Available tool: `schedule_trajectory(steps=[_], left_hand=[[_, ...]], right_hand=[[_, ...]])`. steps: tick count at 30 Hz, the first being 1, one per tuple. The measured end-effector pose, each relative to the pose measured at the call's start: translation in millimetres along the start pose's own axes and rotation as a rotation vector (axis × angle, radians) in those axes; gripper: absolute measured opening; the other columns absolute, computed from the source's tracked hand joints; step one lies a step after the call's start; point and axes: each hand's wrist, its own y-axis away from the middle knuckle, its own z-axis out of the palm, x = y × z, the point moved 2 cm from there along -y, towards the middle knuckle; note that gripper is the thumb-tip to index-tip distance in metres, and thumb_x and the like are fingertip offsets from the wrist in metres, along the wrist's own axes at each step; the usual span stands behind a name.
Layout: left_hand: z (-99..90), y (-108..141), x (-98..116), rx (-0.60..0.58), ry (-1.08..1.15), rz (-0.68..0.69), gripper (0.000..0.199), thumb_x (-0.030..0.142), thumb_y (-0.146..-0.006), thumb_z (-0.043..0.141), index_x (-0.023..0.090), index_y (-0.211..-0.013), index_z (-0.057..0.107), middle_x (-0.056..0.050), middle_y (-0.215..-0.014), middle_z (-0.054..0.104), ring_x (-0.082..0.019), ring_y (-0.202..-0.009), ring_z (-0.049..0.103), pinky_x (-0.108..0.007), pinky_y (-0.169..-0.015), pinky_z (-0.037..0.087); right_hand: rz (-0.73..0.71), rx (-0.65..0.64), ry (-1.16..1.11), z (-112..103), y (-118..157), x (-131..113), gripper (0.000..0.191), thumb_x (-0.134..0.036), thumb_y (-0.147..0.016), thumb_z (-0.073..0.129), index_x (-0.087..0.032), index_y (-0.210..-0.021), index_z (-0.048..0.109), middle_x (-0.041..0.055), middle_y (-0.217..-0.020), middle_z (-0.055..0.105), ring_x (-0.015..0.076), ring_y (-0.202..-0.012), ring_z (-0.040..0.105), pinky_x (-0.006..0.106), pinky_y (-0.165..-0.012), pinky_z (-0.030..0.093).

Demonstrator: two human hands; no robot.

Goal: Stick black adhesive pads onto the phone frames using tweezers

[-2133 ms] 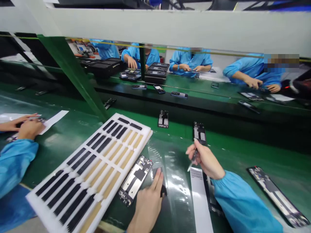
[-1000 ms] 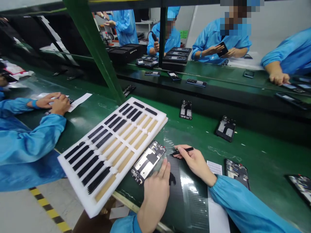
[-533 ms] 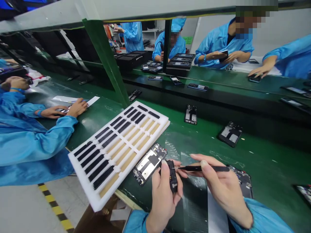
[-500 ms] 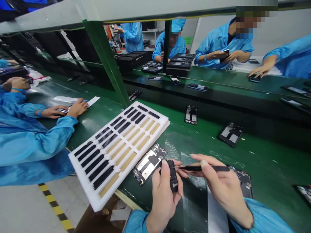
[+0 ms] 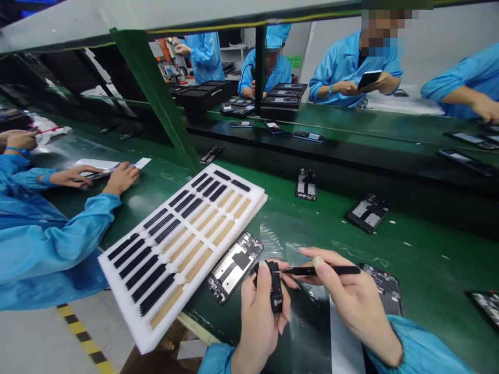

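Near the bottom centre, my left hand (image 5: 259, 314) is closed round a small black part (image 5: 276, 291), thumb on its top. My right hand (image 5: 351, 296) grips black tweezers (image 5: 323, 270), whose tips meet or nearly meet the upper edge of the part. Just left of my left hand lies an opened phone (image 5: 236, 266) with a silvery plate and circuit boards. A second opened phone (image 5: 384, 288) is partly hidden behind my right hand. Beyond the first phone, a white foam tray (image 5: 128, 311) holds rows of thin black strips (image 5: 158, 293) and tan slots.
Two more opened phones, one at centre (image 5: 306, 183) and one at right (image 5: 368, 213), lie on the green bench. Another phone edge (image 5: 484, 306) shows far right. A green post (image 5: 156, 98) rises behind the tray. People in blue coats work at left and across the bench.
The view has shifted slightly, moving the tray and phones leftward. Both my hands keep their holds. Across the bench, a person's phone is tilted differently, and a hand at far right has moved right.
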Motion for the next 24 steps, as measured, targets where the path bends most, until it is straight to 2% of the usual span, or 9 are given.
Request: schedule_trajectory(steps=[7, 10, 12, 14, 16, 18, 20, 22, 24], left_hand=[[-0.6, 4.5, 2.8, 0.005, 0.012, 0.034, 0.043, 0.049, -0.083, 0.070, 0.011, -0.103, 0.069, -0.006, -0.070, 0.068, -0.007, -0.042, 0.046, -0.016, -0.035, 0.023], [1.6, 3.7, 2.2, 0.029, 0.055, 0.019, 0.038, 0.045, -0.085, 0.066, 0.010, -0.101, 0.068, -0.002, -0.055, 0.060, -0.007, -0.041, 0.042, -0.015, -0.036, 0.024], [1.1, 1.8, 4.0, 0.060, 0.057, 0.033, 0.037, 0.044, -0.087, 0.064, 0.011, -0.101, 0.068, 0.000, -0.052, 0.058, -0.008, -0.041, 0.041, -0.016, -0.036, 0.026], [-3.0, -1.9, 9.1, 0.111, 0.019, 0.102, 0.036, 0.044, -0.087, 0.064, 0.012, -0.103, 0.067, -0.003, -0.064, 0.065, -0.008, -0.043, 0.044, -0.017, -0.037, 0.030], [-10.4, -7.5, 15.8, 0.163, -0.063, 0.196, 0.036, 0.043, -0.087, 0.065, 0.014, -0.108, 0.064, -0.005, -0.080, 0.069, -0.008, -0.048, 0.047, -0.018, -0.040, 0.035], [-18.5, -14.4, 21.1, 0.179, -0.226, 0.254, 0.037, 0.043, -0.088, 0.066, 0.016, -0.114, 0.061, -0.002, -0.078, 0.066, -0.008, -0.051, 0.048, -0.019, -0.044, 0.040], [-23.6, -21.5, 23.7, 0.139, -0.508, 0.271, 0.035, 0.042, -0.091, 0.063, 0.018, -0.117, 0.060, 0.002, -0.071, 0.060, -0.009, -0.051, 0.048, -0.020, -0.048, 0.042], [-21.4, -27.9, 24.0, 0.001, -0.862, 0.321, 0.028, 0.037, -0.095, 0.056, 0.020, -0.118, 0.061, 0.001, -0.073, 0.062, -0.012, -0.059, 0.056, -0.023, -0.056, 0.048], [-10.5, -34.1, 21.6, -0.211, -1.251, 0.431, 0.029, 0.020, -0.096, 0.049, 0.022, -0.123, 0.060, -0.004, -0.092, 0.069, -0.018, -0.079, 0.066, -0.027, -0.072, 0.053]], right_hand=[[-0.088, -0.004, 0.114, 4.3, 6.1, 6.6, 0.034, -0.041, -0.100, 0.052, -0.026, -0.106, 0.081, 0.0075, -0.112, 0.078, 0.0260, -0.097, 0.076, 0.032, -0.084, 0.064], [-0.149, -0.034, 0.071, 4.0, 9.8, 4.8, 0.029, -0.035, -0.099, 0.054, -0.028, -0.113, 0.078, 0.0055, -0.108, 0.079, 0.0241, -0.096, 0.077, 0.030, -0.083, 0.064], [-0.206, -0.036, 0.033, -5.1, 8.1, 1.9, 0.026, -0.033, -0.098, 0.057, -0.030, -0.116, 0.076, 0.0038, -0.101, 0.080, 0.0235, -0.092, 0.077, 0.030, -0.083, 0.064], [-0.186, 0.078, -0.007, -24.9, 0.4, 3.9, 0.024, -0.034, -0.098, 0.059, -0.031, -0.114, 0.075, 0.0039, -0.096, 0.081, 0.0240, -0.089, 0.078, 0.031, -0.081, 0.064], [-0.059, 0.262, -0.069, -50.8, -11.6, 15.7, 0.023, -0.041, -0.098, 0.059, -0.029, -0.110, 0.075, 0.0059, -0.095, 0.080, 0.0248, -0.086, 0.078, 0.033, -0.076, 0.065], [0.097, 0.363, -0.140, -72.5, -23.7, 36.5, 0.031, -0.050, -0.095, 0.061, -0.023, -0.103, 0.073, 0.0087, -0.090, 0.079, 0.0252, -0.080, 0.077, 0.032, -0.065, 0.064], [0.218, 0.324, -0.184, -82.8, -32.6, 61.5, 0.041, -0.059, -0.089, 0.065, -0.019, -0.094, 0.072, 0.0100, -0.079, 0.077, 0.0232, -0.068, 0.075, 0.028, -0.053, 0.060], [0.299, 0.227, -0.207, -82.1, -36.7, 84.8, 0.048, -0.064, -0.085, 0.067, -0.016, -0.087, 0.070, 0.0105, -0.071, 0.075, 0.0207, -0.060, 0.071, 0.027, -0.047, 0.056], [0.328, 0.139, -0.214, -75.1, -38.1, 101.4, 0.051, -0.065, -0.084, 0.067, -0.015, -0.085, 0.070, 0.0110, -0.070, 0.075, 0.0204, -0.061, 0.071, 0.028, -0.050, 0.057]])
